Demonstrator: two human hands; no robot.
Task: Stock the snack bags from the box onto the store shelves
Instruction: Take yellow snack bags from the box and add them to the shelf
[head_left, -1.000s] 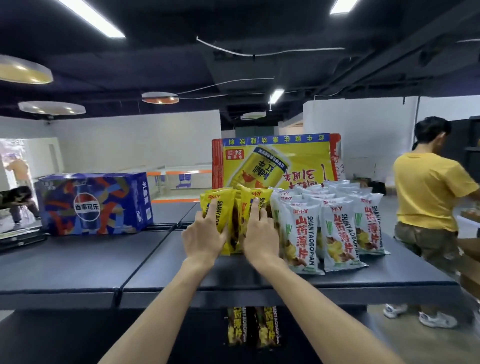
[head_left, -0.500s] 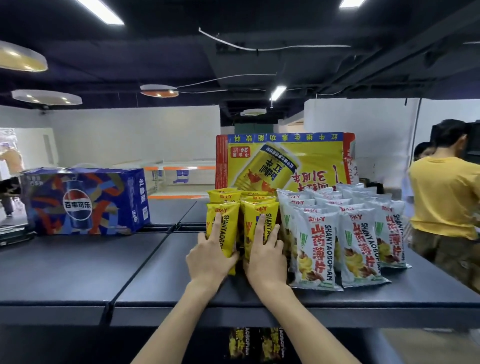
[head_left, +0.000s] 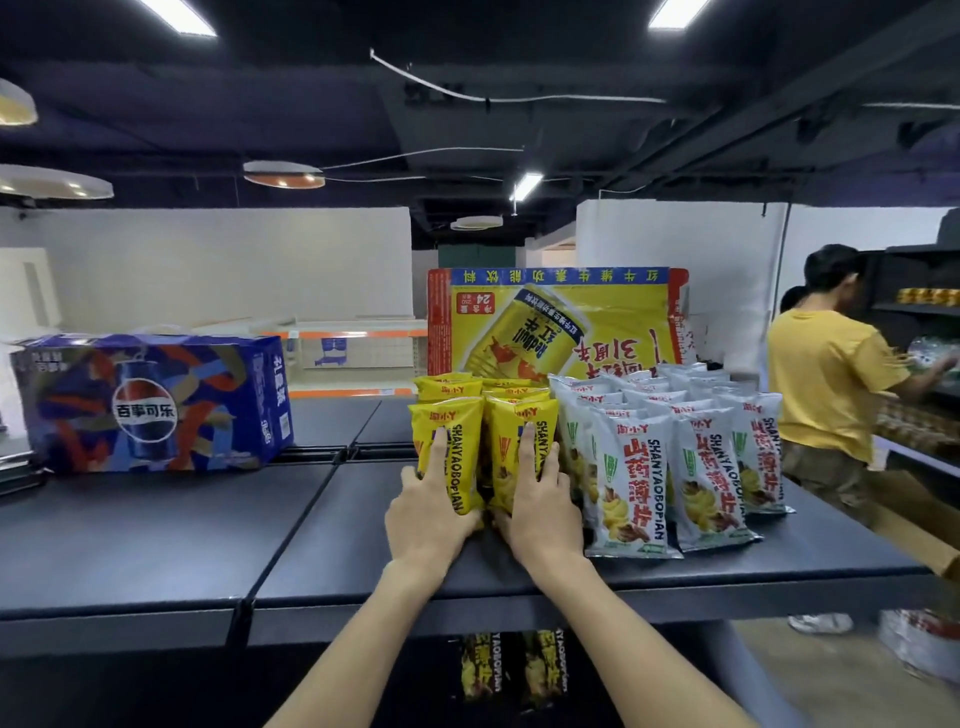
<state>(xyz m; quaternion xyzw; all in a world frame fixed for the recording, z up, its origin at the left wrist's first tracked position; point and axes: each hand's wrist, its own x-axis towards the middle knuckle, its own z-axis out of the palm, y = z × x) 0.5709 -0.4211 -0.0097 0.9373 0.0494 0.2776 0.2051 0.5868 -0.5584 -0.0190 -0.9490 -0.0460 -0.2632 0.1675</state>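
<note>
While both palms press flat, fingers straight, against two upright yellow snack bags, the left hand (head_left: 431, 512) covers the left bag (head_left: 460, 441) and the right hand (head_left: 543, 506) the right bag (head_left: 511, 447), both bags standing near the front of the dark shelf top (head_left: 156, 545). White bags (head_left: 631, 483) stand just beside them at three o'clock, a yellow carton (head_left: 561, 322) at twelve, and a blue soda case (head_left: 150, 405) well apart at ten.

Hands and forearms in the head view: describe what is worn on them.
Nothing shows as worn. The left hand and right hand have no gloves, rings or watch; both forearms are bare, with no sleeve down to the picture's bottom edge.
</note>
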